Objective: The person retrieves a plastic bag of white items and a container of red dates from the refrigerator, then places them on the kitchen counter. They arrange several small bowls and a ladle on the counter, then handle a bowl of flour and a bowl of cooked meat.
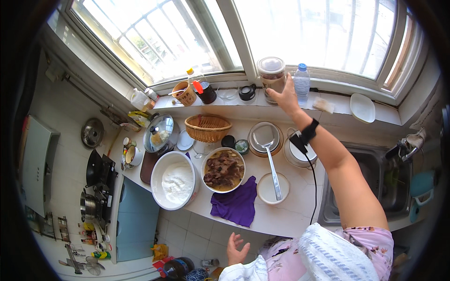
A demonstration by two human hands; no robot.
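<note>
My right hand [284, 92] reaches to the windowsill with thumb and fingers around a tall canister [271, 82] with a clear lid and a printed label. Whether the canister rests on the sill or is slightly raised, I cannot tell. Just right of it stands a water bottle [302, 84] with a blue cap. Holding nothing, my left hand [237, 248] is low before my body with its fingers apart. Nearest to it on the counter lies a purple cloth [237, 203]. Beyond the cloth are a bowl of dark meat in broth [224, 169] and a white tub [156, 189] of flour [177, 183].
A metal turner [272, 165] lies across a round lid [250, 140] and a white dish [262, 191]. Behind stand a wicker basket [207, 128] and a glass-lidded pot [160, 133]. At right is a steel sink [365, 165]. A black cable [315, 189] crosses near my right arm.
</note>
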